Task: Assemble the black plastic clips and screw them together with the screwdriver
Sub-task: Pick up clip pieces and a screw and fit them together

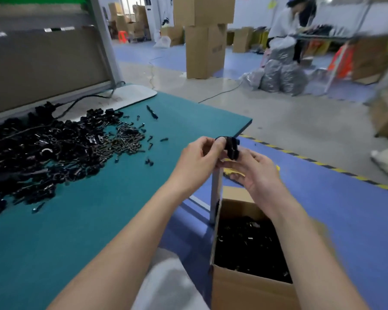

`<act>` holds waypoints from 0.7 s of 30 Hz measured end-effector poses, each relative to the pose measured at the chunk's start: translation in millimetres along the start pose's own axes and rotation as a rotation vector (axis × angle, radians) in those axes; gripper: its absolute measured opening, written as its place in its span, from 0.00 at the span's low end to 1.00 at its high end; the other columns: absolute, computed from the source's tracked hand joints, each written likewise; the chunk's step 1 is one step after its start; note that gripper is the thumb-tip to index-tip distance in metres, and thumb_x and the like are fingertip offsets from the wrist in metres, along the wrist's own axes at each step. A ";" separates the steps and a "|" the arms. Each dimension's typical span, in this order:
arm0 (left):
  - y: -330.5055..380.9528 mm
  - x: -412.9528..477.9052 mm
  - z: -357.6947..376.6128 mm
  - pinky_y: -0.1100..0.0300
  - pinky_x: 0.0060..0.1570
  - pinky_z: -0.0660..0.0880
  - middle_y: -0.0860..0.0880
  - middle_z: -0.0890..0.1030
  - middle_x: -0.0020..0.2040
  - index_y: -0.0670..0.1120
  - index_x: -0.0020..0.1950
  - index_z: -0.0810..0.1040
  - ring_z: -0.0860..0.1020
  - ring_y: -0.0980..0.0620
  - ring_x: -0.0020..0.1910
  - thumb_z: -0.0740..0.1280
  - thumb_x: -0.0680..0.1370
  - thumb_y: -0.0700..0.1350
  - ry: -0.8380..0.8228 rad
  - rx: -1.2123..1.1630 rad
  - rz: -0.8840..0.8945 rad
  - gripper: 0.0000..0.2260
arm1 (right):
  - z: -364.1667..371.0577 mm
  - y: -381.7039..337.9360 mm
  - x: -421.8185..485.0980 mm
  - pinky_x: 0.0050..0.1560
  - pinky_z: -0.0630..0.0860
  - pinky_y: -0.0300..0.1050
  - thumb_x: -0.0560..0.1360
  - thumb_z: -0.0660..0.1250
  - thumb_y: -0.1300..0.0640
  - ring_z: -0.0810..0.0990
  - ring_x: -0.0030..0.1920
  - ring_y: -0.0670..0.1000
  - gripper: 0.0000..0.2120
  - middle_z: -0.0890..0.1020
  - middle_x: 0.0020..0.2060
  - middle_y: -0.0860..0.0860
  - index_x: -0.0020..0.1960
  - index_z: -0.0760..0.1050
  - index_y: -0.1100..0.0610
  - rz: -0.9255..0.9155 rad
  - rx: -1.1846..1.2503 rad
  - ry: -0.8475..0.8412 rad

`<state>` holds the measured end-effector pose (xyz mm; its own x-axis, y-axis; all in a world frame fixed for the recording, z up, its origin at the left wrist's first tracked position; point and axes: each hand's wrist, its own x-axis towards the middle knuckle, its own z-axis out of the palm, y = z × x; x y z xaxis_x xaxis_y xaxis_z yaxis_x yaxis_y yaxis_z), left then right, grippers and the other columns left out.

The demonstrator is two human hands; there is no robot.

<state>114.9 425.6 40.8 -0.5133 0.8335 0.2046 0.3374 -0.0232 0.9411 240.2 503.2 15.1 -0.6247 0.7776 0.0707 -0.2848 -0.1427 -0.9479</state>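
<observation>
My left hand (198, 161) and my right hand (254, 170) meet past the right edge of the green table (94, 209), both gripping one black plastic clip (231, 147) between their fingertips. A large heap of loose black clips (43, 148) lies on the table's left side. Beside it sits a pile of dark screws (126, 139), with a few strays scattered to the right. A thin black tool bit (152, 112) lies alone further back. I see no screwdriver handle clearly.
A cardboard box (249, 287) holding several black clips stands on the floor below my right arm. Stacked cartons (205, 39) and grey bags (280, 77) stand across the aisle, where a person (293, 23) works. A black cable (81, 101) runs along the table's back.
</observation>
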 end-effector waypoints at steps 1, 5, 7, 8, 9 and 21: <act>-1.5 1.2 10.3 0.57 0.43 0.80 0.55 0.84 0.37 0.42 0.52 0.80 0.84 0.53 0.39 0.64 0.83 0.52 -0.035 -0.023 -0.017 0.14 | -12.8 0.0 -3.2 0.38 0.76 0.37 0.83 0.63 0.54 0.87 0.48 0.52 0.10 0.88 0.48 0.52 0.56 0.82 0.57 0.011 -0.031 0.028; -9.8 8.0 46.6 0.61 0.41 0.80 0.56 0.84 0.38 0.44 0.53 0.79 0.84 0.53 0.40 0.64 0.82 0.53 -0.160 -0.071 -0.069 0.13 | -55.4 -0.9 -14.8 0.38 0.79 0.36 0.83 0.64 0.55 0.86 0.44 0.47 0.10 0.88 0.46 0.50 0.55 0.83 0.55 0.050 -0.059 0.124; -15.1 13.3 62.4 0.59 0.42 0.81 0.54 0.84 0.44 0.43 0.61 0.79 0.83 0.54 0.41 0.62 0.84 0.51 -0.252 -0.034 -0.111 0.14 | -74.2 0.3 -15.8 0.42 0.81 0.39 0.83 0.65 0.55 0.87 0.46 0.47 0.10 0.88 0.47 0.50 0.60 0.82 0.55 0.109 -0.123 0.173; -17.8 15.8 68.9 0.57 0.46 0.81 0.51 0.84 0.49 0.43 0.67 0.76 0.83 0.54 0.44 0.62 0.84 0.51 -0.311 0.025 -0.140 0.16 | -82.4 2.2 -14.9 0.46 0.81 0.42 0.83 0.65 0.56 0.87 0.49 0.49 0.11 0.88 0.51 0.51 0.64 0.80 0.55 0.154 -0.187 0.215; -21.2 18.0 73.5 0.53 0.51 0.81 0.49 0.82 0.54 0.44 0.74 0.70 0.83 0.51 0.49 0.61 0.84 0.52 -0.368 0.111 -0.175 0.21 | -90.3 4.6 -13.3 0.51 0.81 0.46 0.83 0.65 0.56 0.86 0.54 0.51 0.15 0.87 0.56 0.52 0.69 0.76 0.55 0.211 -0.265 0.277; -42.7 9.3 -56.4 0.72 0.44 0.74 0.58 0.80 0.51 0.52 0.70 0.72 0.78 0.65 0.47 0.63 0.83 0.50 0.008 0.263 -0.028 0.15 | 58.6 47.3 18.6 0.66 0.70 0.44 0.83 0.61 0.57 0.73 0.68 0.47 0.19 0.75 0.68 0.48 0.74 0.69 0.50 -0.168 -0.686 0.232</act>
<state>51.2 403.2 17.6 -0.5311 0.8275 0.1820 0.5156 0.1451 0.8445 172.5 475.0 -10.3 -0.4211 0.8757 0.2364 0.2025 0.3448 -0.9165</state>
